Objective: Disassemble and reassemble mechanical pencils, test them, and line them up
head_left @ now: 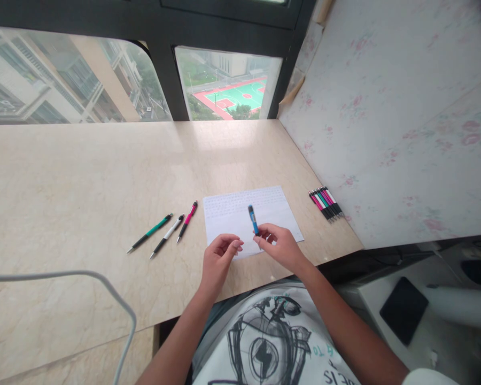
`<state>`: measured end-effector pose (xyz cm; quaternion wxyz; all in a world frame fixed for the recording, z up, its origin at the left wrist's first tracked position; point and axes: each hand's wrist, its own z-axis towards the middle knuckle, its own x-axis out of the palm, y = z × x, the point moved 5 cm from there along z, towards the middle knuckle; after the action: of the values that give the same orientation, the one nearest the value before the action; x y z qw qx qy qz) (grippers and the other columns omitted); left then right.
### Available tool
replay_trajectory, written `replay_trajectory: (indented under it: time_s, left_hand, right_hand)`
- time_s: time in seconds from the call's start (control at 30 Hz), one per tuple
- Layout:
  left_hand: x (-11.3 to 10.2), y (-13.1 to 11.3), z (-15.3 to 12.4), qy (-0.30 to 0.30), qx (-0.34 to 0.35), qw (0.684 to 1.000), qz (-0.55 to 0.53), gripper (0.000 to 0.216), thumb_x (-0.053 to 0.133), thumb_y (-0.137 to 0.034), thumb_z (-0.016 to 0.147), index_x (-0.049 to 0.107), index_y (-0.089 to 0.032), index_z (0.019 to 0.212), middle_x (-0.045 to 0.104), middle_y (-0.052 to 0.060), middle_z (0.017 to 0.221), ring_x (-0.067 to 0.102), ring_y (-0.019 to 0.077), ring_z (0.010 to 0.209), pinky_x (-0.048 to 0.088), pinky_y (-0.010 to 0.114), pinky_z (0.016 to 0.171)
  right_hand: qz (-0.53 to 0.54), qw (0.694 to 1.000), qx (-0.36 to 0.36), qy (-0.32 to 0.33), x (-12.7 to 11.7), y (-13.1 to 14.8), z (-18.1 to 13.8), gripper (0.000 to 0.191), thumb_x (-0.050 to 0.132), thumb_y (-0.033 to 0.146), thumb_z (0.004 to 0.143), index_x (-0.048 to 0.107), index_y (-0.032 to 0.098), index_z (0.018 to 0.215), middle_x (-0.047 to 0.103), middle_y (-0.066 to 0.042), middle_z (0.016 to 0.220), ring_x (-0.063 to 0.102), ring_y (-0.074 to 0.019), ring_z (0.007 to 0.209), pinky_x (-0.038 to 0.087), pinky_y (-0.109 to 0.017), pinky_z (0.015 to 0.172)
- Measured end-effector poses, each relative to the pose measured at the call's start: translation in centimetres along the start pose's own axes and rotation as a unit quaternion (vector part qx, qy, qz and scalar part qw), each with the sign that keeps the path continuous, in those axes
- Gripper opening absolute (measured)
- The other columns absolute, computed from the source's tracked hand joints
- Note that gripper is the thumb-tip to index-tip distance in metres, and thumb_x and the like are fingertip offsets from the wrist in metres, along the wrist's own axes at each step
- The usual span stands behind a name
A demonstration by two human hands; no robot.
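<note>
White printed shirt (264, 347); grey cable (64, 274) arcing over marbled beige tabletop (84, 176); right fingers (265, 245) pinch slim blue pen (253, 216), left fingers (226, 238) narrowly parted.

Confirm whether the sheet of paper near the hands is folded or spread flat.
Spread flat: the sheet of paper lies on the tabletop as one broad panel, rows of writing across its top, no fold visible.

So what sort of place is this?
Probably an upper-floor room in a home: floral wallpaper flanks a marble-patterned counter, and the window looks down on an outdoor basketball court.
</note>
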<state>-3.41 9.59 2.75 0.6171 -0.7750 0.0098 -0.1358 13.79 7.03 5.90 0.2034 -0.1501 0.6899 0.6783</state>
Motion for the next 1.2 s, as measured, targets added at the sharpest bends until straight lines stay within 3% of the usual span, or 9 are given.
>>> replay_trajectory:
  time_s: [0.1,0.2,0.37,0.5,0.63,0.73,0.87,1.03,1.2]
  left_hand:
    - [0.0,0.0,0.0,-0.003,-0.007,1.0,-0.003,0.019,0.073,-0.035,0.075,0.069,-0.018,0.081,0.071,0.006,0.078,0.062,0.0168,0.068,0.046,0.028,0.066]
    - [0.4,0.0,-0.1,0.012,-0.009,1.0,0.001,0.019,0.072,-0.035,0.076,0.07,-0.018,0.083,0.072,0.006,0.08,0.062,0.0172,0.069,0.046,0.028,0.066]
    - [0.6,0.1,-0.2,0.026,-0.008,1.0,-0.008,0.024,0.074,-0.035,0.075,0.071,-0.019,0.092,0.072,0.005,0.079,0.063,0.0174,0.069,0.047,0.029,0.068]
    - [0.2,0.8,0.0,0.019,-0.028,0.999,-0.033,0.024,0.075,-0.036,0.074,0.073,-0.016,0.087,0.068,0.003,0.068,0.061,0.0163,0.067,0.048,0.028,0.067]
    - [-0.2,1.5,0.2,-0.016,-0.061,0.988,-0.144,0.025,0.074,-0.038,0.075,0.07,-0.015,0.085,0.072,0.006,0.082,0.065,0.0157,0.072,0.05,0.027,0.068]
    - [0.0,1.6,0.2,-0.014,-0.094,0.976,-0.198,0.027,0.076,-0.036,0.073,0.069,-0.015,0.088,0.074,0.008,0.089,0.068,0.016,0.075,0.052,0.026,0.07]
    - [0.4,1.8,0.1,0.005,-0.099,0.971,-0.217,0.025,0.08,-0.027,0.07,0.068,-0.015,0.089,0.075,0.007,0.087,0.07,0.0155,0.076,0.054,0.026,0.073]
    - [0.4,2.4,-0.1,-0.018,-0.107,0.968,-0.225,0.025,0.081,-0.025,0.068,0.068,-0.014,0.087,0.075,0.006,0.084,0.07,0.0138,0.074,0.055,0.023,0.073]
    - [0.5,3.0,-0.1,-0.038,-0.147,0.958,-0.243,0.022,0.08,-0.025,0.069,0.068,-0.014,0.084,0.073,0.002,0.079,0.069,0.0113,0.07,0.054,0.018,0.067]
  right_hand:
    - [0.098,0.993,0.059,-0.029,-0.7,-1.2,0.1,0.018,0.062,0.034,0.083,0.065,0.018,0.091,0.069,-0.004,0.082,0.062,-0.017,0.076,0.049,-0.028,0.066]
    - [0.135,0.989,0.068,-0.011,-0.3,-1.1,0.1,0.021,0.064,0.037,0.081,0.065,0.018,0.092,0.068,-0.004,0.083,0.063,-0.0171,0.077,0.05,-0.028,0.066]
    - [0.022,0.999,-0.018,0.027,1.0,1.0,-0.2,0.013,0.067,0.033,0.081,0.068,0.022,0.087,0.067,-0.001,0.08,0.059,-0.015,0.07,0.047,-0.027,0.063]
    - [-0.021,0.996,-0.081,0.04,1.7,2.5,-0.4,0.006,0.066,0.029,0.083,0.068,0.023,0.084,0.064,-0.001,0.077,0.057,-0.0148,0.071,0.045,-0.026,0.065]
    - [-0.003,0.999,-0.043,0.007,1.1,1.5,-0.2,0.024,0.052,0.038,0.092,0.064,0.021,0.081,0.064,-0.002,0.076,0.059,-0.0156,0.072,0.044,-0.026,0.063]
    - [0.015,0.999,-0.013,0.026,1.2,0.2,-0.2,0.04,0.042,0.042,0.097,0.061,0.02,0.07,0.062,0.0,0.067,0.059,-0.0145,0.065,0.043,-0.026,0.063]
    - [0.029,0.999,0.001,0.04,1.6,-0.5,-0.5,0.044,0.041,0.042,0.098,0.057,0.019,0.064,0.055,0.002,0.057,0.054,-0.0126,0.056,0.04,-0.024,0.057]
    - [-0.037,0.995,-0.092,-0.005,1.5,0.6,-0.5,0.038,0.043,0.034,0.098,0.058,0.019,0.067,0.058,-0.001,0.064,0.054,-0.0139,0.063,0.04,-0.026,0.064]
    - [-0.138,0.966,-0.219,-0.021,1.1,1.4,-0.6,0.029,0.047,0.031,0.097,0.061,0.019,0.074,0.06,-0.005,0.072,0.052,-0.0179,0.074,0.041,-0.03,0.071]
